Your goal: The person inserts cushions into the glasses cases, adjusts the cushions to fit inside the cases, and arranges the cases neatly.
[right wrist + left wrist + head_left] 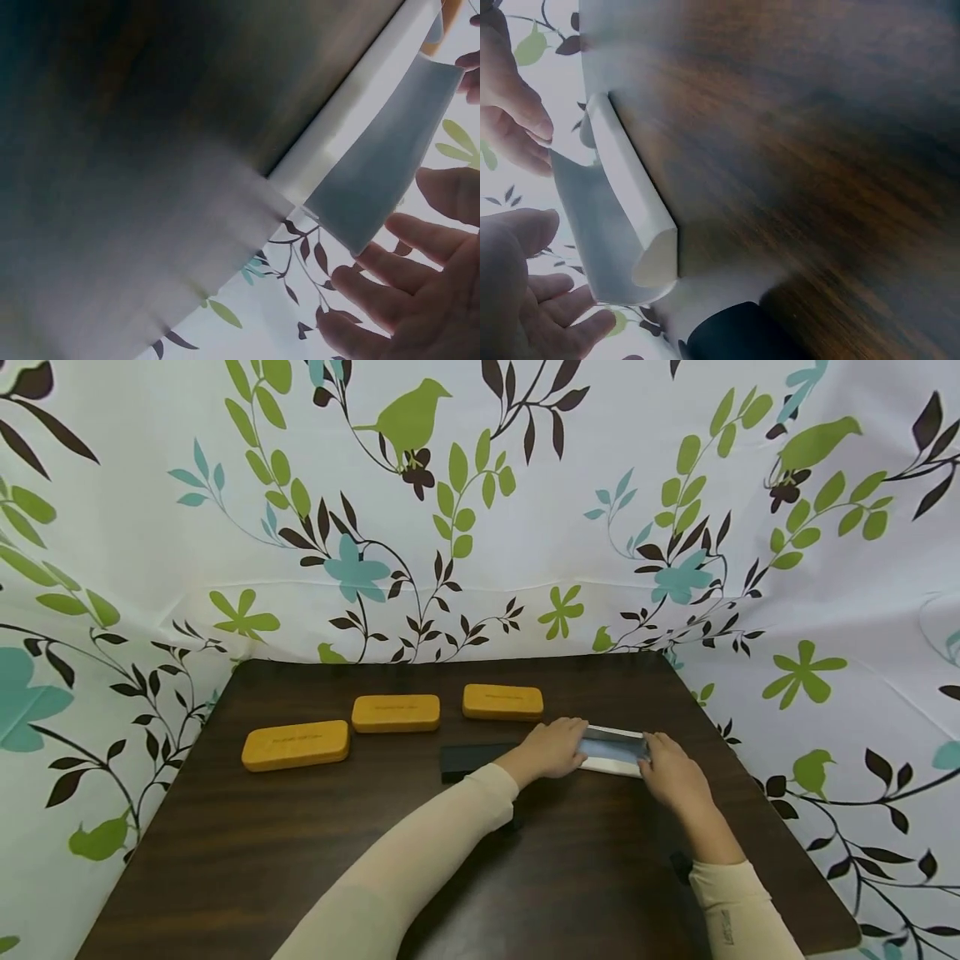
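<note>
A white glasses case with a grey-blue lining stands opened out on the table's right side. At its left end is my left hand, with fingers at the far edge and thumb toward the near side. My right hand holds the other end, its fingertips at a corner of the raised grey flap. From the left wrist, the case's white rounded side faces the table. Partly hidden under my left forearm lies a black case.
Three closed yellow cases, the left one, the middle one and the right one, lie toward the back of the dark wooden table. A leaf-and-bird patterned cloth hangs behind and along both sides.
</note>
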The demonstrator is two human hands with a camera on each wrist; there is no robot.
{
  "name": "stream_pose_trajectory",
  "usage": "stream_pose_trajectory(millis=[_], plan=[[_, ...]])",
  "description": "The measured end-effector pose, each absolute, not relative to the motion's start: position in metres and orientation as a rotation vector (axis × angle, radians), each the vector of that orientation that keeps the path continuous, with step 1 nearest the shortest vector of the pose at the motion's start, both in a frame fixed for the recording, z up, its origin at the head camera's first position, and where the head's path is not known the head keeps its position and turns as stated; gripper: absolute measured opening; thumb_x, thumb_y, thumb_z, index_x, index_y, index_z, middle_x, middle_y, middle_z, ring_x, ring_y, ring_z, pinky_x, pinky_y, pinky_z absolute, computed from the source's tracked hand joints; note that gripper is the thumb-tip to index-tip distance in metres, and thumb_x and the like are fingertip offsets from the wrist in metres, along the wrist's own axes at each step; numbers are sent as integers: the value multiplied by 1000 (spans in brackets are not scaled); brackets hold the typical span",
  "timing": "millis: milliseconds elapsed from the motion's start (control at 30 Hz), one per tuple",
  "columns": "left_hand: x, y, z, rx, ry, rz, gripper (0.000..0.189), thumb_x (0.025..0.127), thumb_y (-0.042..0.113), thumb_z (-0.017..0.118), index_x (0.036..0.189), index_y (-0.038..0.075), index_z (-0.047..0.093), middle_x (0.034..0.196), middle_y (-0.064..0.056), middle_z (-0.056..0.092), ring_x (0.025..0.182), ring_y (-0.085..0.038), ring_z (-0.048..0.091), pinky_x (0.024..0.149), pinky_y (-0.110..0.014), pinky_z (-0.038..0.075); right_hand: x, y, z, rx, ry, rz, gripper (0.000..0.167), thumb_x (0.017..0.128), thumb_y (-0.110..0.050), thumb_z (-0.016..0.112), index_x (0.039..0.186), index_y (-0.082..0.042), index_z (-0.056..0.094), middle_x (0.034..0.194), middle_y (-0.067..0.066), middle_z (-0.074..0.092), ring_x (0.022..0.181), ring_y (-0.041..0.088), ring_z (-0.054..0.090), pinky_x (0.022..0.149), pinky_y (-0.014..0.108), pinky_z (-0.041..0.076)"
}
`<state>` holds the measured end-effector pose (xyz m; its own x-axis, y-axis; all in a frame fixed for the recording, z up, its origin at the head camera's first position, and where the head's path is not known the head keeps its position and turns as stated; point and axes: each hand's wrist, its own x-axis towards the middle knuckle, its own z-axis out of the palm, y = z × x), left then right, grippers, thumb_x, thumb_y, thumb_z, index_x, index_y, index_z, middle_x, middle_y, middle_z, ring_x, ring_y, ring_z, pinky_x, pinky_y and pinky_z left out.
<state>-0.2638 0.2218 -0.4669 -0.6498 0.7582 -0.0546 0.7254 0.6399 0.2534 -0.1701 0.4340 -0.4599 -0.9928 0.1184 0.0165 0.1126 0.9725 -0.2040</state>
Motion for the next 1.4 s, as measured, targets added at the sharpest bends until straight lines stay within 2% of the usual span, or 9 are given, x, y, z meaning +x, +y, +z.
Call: stream_pose_trajectory(millis=[233,400,567,733,833,900,1000,1167,1400], plan=[[-248,212,-476,1413,2729,-13,58,106,47,48,154,16,42,159,2,39,146,-13,36,112,-38,41,-146,420,-460,-172,-3226,228,50,103,-21,59,139,12,51,146,41,36,124,62,45,95,71,41],[-235,207,-483,1429,2701,-324,58,105,53,47,153,20,46,166,3,27,150,-10,27,113,-39,39,-145,412,-463,-148,-3425,162,51,104,-30,57,130,15,58,152,44,24,116,64,51,88,66,48],[-232,206,-483,1382,2675,-337,52,104,53,50,149,27,52,168,5,20,153,-9,19,118,-41,33,-157,411,-459,-127,-3433,91,52,105,-31,56,127,16,59,147,45,32,105,60,57,78,61,52],[-238,204,-475,1424,2625,-237,47,104,50,53,146,32,54,162,8,33,150,-11,28,114,-42,37,-168,415,-451,-130,-3446,65,48,104,-32,57,121,13,60,121,35,58,101,53,62,78,64,50],[-246,199,-468,1432,2639,-182,45,104,48,53,145,31,55,156,10,43,143,-10,40,109,-41,43,-179,414,-444,-104,-3431,70,43,104,-32,57,111,10,62,101,26,65,89,44,65,74,63,51],[-253,195,-464,1421,2646,-119,42,105,46,53,143,30,57,150,11,51,135,-8,48,106,-40,46,-187,410,-439,-70,-3409,78,41,104,-32,57,109,8,62,99,25,66,89,43,65,73,62,51],[-263,186,-457,1400,2656,-7,38,105,42,54,140,27,60,138,10,60,124,-7,58,100,-36,50,-199,400,-433,22,-3370,69,42,103,-30,58,118,9,62,113,30,63,104,48,62,80,64,51],[-280,167,-448,1331,2712,78,36,106,39,54,137,24,63,132,8,65,119,-9,61,98,-33,52,-216,384,-425,154,-3326,78,57,103,-33,58,139,12,51,147,37,41,137,54,37,100,69,40],[-304,136,-445,1173,2746,97,39,106,38,54,142,22,60,137,4,62,124,-16,59,104,-43,49,-243,371,-420,183,-3378,153,62,105,-35,54,147,10,42,155,37,28,144,55,25,105,71,34]])
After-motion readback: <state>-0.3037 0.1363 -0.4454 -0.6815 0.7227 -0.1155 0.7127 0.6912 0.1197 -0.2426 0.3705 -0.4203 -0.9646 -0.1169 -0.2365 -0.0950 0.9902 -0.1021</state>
